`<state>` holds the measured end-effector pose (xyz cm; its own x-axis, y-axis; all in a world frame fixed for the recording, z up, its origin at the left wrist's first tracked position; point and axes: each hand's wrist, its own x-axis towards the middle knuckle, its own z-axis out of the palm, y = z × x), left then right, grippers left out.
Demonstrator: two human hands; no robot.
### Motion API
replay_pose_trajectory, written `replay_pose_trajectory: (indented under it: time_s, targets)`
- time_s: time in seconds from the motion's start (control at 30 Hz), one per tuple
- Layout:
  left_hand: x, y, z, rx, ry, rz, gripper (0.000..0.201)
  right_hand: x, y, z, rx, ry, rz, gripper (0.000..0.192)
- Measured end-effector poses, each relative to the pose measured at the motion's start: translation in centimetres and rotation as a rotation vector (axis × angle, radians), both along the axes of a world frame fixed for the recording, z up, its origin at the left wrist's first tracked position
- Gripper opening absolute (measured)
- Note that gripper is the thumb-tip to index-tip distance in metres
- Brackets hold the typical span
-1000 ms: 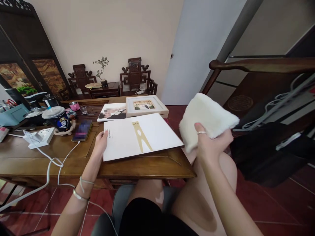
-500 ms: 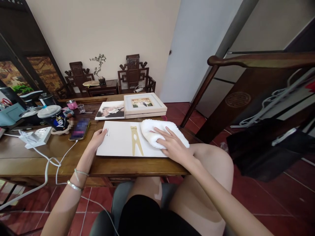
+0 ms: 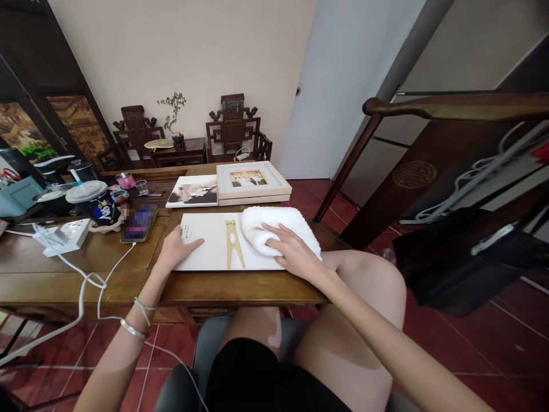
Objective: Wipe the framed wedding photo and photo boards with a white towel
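Observation:
A flat white panel (image 3: 210,254) lies on the wooden table in front of me, small dark print near its left edge. On its middle is a tan, A-shaped piece (image 3: 233,245) like a frame's stand leg. My left hand (image 3: 176,249) grips the panel's left edge, thumb over the top; its other fingers are mostly hidden. A folded white fluffy towel (image 3: 295,220) covers the panel's right part. My right hand (image 3: 291,252) holds the towel down, fingers laid over it and one digit tucked into the fold.
Behind the panel lie a framed picture on a box (image 3: 253,191) and a photo print (image 3: 193,191). To the left are a phone (image 3: 139,223) on a cable, a white power strip (image 3: 66,237) and a lidded cup (image 3: 100,206). A wooden chair (image 3: 412,166) stands at right.
My left thumb has moved right, further onto the panel. The towel and my right hand have shifted slightly left, and the panel has shifted a little.

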<state>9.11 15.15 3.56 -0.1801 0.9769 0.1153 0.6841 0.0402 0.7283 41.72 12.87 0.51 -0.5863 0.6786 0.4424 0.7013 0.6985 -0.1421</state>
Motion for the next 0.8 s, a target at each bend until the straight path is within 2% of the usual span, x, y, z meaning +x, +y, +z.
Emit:
replay_pose_trajectory:
  time_s: [0.27,0.6,0.8]
  targets:
    - [0.3,-0.36,-0.09,-0.014,0.249,-0.025,0.089,-0.06,0.52,-0.13,-0.004,0.025,0.013,0.043]
    - [0.98,-0.45,-0.65,-0.077,0.343,-0.025,0.091,-0.08,0.52,-0.05,0.001,0.019,0.013,0.046]
    - [1.03,-0.75,-0.93,-0.078,0.404,0.013,0.085,-0.28,0.55,0.06,-0.01,0.036,0.018,0.048]
